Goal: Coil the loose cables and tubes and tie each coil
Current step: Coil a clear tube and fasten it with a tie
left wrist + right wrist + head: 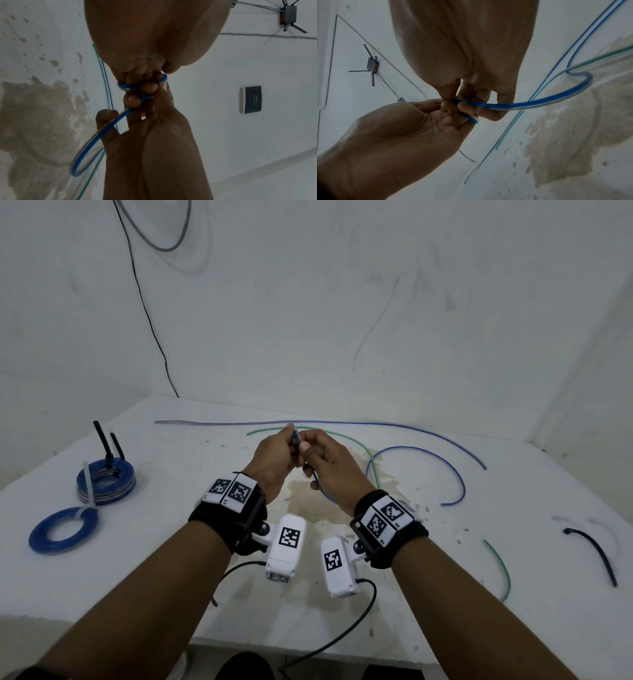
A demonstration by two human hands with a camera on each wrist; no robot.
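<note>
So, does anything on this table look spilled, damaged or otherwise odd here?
Yes: a brownish stain spreads across the white table beneath both hands, with small specks around it, like a dried spill. Otherwise nothing stands out: the left hand and right hand pinch the blue tube.

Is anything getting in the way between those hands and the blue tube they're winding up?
Nothing visible does. Both the left hand and the right hand already pinch the blue tube directly, above the table. A green tube crosses it farther out.
</note>
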